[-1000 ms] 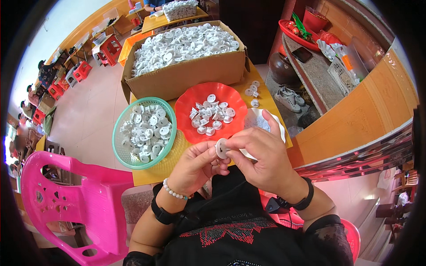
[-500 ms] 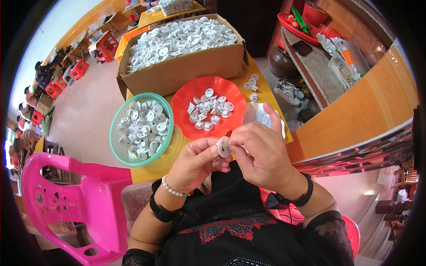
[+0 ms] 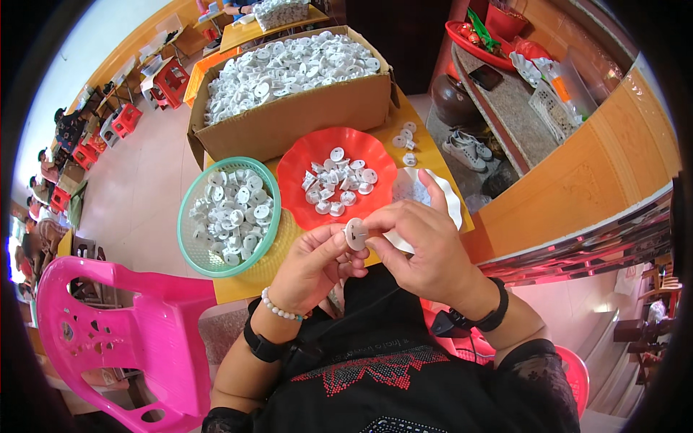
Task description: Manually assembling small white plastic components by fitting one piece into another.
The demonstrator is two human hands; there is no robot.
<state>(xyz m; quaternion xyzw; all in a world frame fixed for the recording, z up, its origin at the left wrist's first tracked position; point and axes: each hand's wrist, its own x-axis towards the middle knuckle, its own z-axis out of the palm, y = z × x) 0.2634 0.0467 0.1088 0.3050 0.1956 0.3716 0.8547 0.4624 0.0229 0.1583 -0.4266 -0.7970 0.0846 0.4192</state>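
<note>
Between the thumb and fingers of my left hand [image 3: 315, 258] is a round white plastic part [image 3: 356, 234], its flat face turned toward my right hand [image 3: 419, 242]. That hand's thumb and forefinger pinch together at the disc's face, on something too small to make out. Just beyond my hands, a red scalloped bowl [image 3: 294, 204] contains several similar white parts [image 3: 336, 153]. Left of it, a green mesh basket [image 3: 185, 242] is heaped with more. Partly behind my right hand lies a white wavy-edged dish [image 3: 453, 204] with small pale pieces in it.
A large cardboard box [image 3: 303, 115] full of white parts takes up the back of the yellow table [image 3: 426, 148]. Several loose parts [image 3: 406, 137] lie right of the bowl. A pink chair [image 3: 159, 317] stands at my left, a wooden panel [image 3: 563, 184] at my right. People sit far left.
The white disc has shifted slightly left, still in my left hand. My right fingertips have drawn a little apart from its face. The whole view has tilted slightly.
</note>
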